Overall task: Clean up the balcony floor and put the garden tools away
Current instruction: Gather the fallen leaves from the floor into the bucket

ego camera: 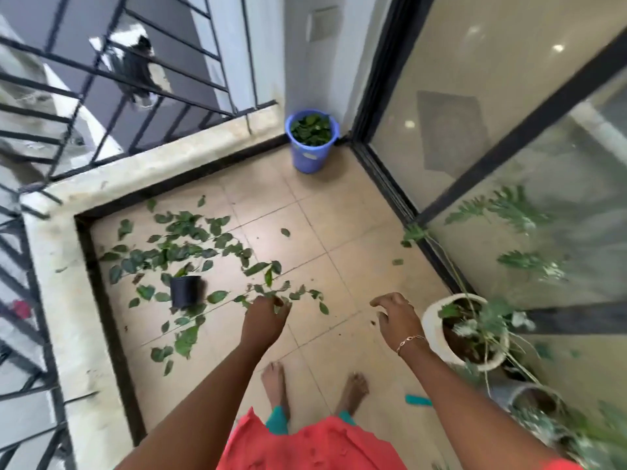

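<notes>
Left hand (268,317) seems, through the blur, to pinch a leafy stem (288,295) low over the tiled floor (325,239), while the right hand (395,315) hovers nearby, fingers loosely curled, holding nothing. Cut leaves (176,245) lie scattered round a black pot (186,292); a blue bucket (307,157) holding more leaves stands in the far corner.

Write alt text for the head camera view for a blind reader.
Seen from above, a person's left hand grips some of the cut leaves strewn over a tiled balcony floor, while the right hand hovers open. A blue bucket holding leaves stands in the far corner; a black pot lies among the leaves and a white planter stands at right.
</notes>
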